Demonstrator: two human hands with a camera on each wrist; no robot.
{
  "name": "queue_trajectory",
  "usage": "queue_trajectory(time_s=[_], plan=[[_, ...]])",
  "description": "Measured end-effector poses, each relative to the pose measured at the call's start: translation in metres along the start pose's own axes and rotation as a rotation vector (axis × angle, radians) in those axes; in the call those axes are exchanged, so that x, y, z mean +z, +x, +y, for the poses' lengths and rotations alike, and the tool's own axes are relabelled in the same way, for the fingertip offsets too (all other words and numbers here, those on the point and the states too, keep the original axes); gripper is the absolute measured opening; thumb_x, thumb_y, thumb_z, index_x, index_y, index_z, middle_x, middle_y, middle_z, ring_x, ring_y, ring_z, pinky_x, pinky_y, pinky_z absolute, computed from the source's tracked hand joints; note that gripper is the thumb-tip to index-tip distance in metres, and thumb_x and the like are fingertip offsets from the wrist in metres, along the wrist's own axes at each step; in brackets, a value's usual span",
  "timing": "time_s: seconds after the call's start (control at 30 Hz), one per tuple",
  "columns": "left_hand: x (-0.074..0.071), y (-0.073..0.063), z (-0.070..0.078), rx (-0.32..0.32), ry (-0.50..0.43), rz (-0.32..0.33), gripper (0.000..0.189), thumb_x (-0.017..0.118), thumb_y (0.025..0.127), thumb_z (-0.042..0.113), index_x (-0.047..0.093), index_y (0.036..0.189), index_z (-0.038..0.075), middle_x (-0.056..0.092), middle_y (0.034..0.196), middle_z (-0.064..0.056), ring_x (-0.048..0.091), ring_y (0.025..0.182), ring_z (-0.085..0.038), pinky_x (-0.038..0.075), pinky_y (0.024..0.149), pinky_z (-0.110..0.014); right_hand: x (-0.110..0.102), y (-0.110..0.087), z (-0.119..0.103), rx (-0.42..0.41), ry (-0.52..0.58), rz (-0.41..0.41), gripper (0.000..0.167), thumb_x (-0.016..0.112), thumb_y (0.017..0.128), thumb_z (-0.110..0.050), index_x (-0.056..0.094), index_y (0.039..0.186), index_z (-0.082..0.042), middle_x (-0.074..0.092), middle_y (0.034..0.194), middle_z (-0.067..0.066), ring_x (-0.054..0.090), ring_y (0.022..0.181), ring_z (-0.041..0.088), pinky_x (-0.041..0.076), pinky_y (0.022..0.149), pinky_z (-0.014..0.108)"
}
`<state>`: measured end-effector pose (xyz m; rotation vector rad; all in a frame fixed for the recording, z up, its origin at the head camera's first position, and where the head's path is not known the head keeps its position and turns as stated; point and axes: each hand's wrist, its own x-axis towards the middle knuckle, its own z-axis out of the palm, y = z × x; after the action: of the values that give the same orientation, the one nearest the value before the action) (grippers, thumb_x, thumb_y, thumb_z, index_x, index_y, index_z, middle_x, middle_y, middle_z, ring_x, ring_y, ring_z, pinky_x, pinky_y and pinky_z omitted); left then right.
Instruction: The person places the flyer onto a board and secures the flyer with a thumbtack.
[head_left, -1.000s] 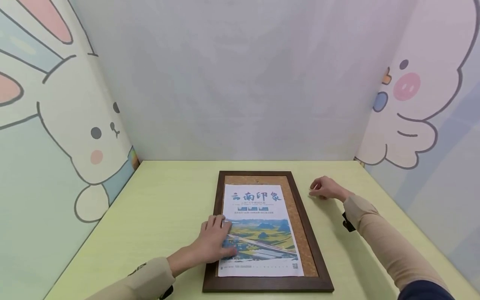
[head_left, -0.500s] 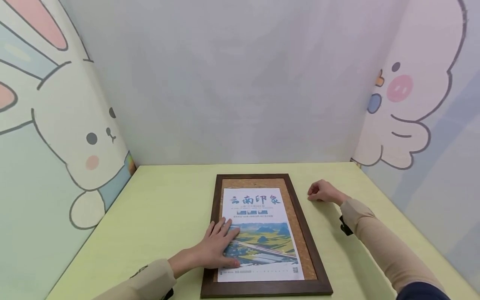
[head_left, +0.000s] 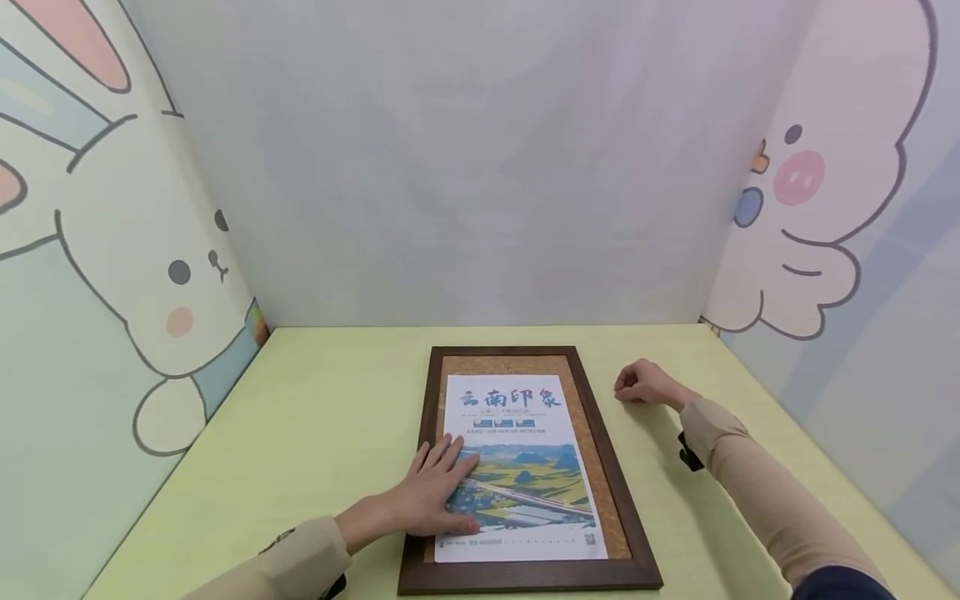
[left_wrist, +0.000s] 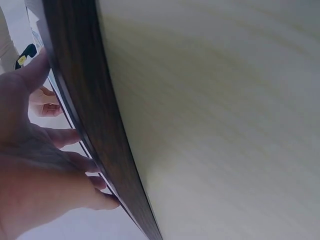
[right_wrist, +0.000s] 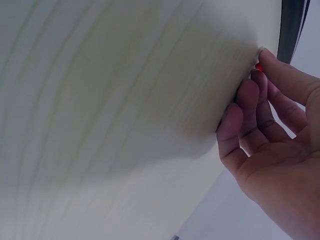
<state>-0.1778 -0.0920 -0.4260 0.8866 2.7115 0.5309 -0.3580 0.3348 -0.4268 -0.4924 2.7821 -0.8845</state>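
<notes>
A white poster (head_left: 517, 462) with a printed landscape and Chinese lettering lies on a cork board (head_left: 570, 375) in a dark brown frame (head_left: 611, 450). My left hand (head_left: 435, 492) rests with spread fingers on the poster's lower left, its wrist side over the frame's left edge. Off the frame's right side, my right hand (head_left: 648, 383) is down at the tabletop, fingers curled. In the right wrist view its thumb and index finger pinch a small red thing (right_wrist: 258, 66), mostly hidden by the fingertips.
The frame lies on a pale yellow-green table (head_left: 337, 400). A plain grey-white wall (head_left: 480, 167) stands behind it. Side walls with a cartoon rabbit (head_left: 165, 250) on the left and a white cartoon animal (head_left: 817, 208) on the right flank the table.
My left hand has slid slightly right onto the poster and spread its fingers wider. My right hand stays in nearly the same place by the table. The head view has shifted slightly.
</notes>
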Motion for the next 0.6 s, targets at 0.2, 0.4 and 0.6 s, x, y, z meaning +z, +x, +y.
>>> queue_trajectory(time_s=[0.2,0.4,0.6], plan=[[0.0,0.001,0.0,-0.003,0.001,0.002,0.088,0.068,0.082,0.055,0.034,0.15,0.009,0.017,0.16,-0.021,0.008,0.149,-0.041,0.007,0.116,-0.064,-0.005,0.005,-0.007,0.022,0.023,0.003,0.013,0.068,0.088,-0.01,0.066,0.089,0.003,0.063,0.074,0.008,0.053,0.062,0.013,0.045,0.055,0.027],[-0.001,0.0,0.001,-0.001,0.011,-0.001,0.088,0.068,0.082,0.055,0.035,0.149,0.008,0.018,0.16,-0.022,0.009,0.149,-0.041,0.008,0.116,-0.065,-0.011,0.019,-0.028,-0.005,0.076,-0.009,0.015,0.064,0.092,-0.01,0.065,0.095,0.005,0.066,0.085,0.024,0.063,0.066,0.023,0.054,0.061,0.035],[-0.003,0.0,0.002,0.015,0.011,-0.004,0.088,0.068,0.083,0.054,0.034,0.149,0.007,0.017,0.16,-0.022,0.01,0.149,-0.041,0.007,0.115,-0.065,-0.012,0.041,-0.059,-0.048,0.086,0.007,0.015,0.064,0.092,-0.011,0.067,0.097,0.003,0.066,0.094,0.03,0.064,0.077,0.04,0.055,0.072,0.049]])
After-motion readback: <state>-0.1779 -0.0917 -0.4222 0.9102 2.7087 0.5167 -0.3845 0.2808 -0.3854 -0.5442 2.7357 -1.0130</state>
